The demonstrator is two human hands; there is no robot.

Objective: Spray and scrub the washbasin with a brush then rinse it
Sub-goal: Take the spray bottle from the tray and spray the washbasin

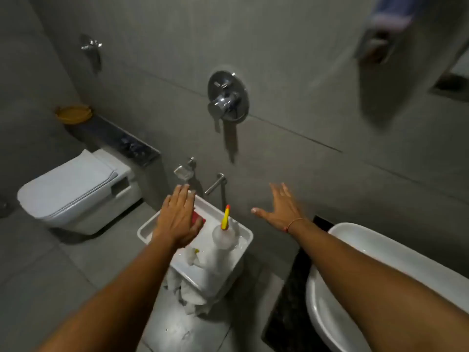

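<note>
The left hand [177, 219] is held flat and spread over a red item [198, 219] in the white tray [243, 236] beside the spray bottle [224, 233], the right hand [281, 212] is spread empty, and the washbasin [355, 270] is seen at lower right.

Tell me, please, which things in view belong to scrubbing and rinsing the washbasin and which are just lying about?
For the job:
- washbasin
- spray bottle with yellow nozzle
- white tray holding the bottle
- red item under the left hand, possibly the brush
- right hand, open, empty

Lying about:
- toilet
- wall mixer
- yellow dish
</note>
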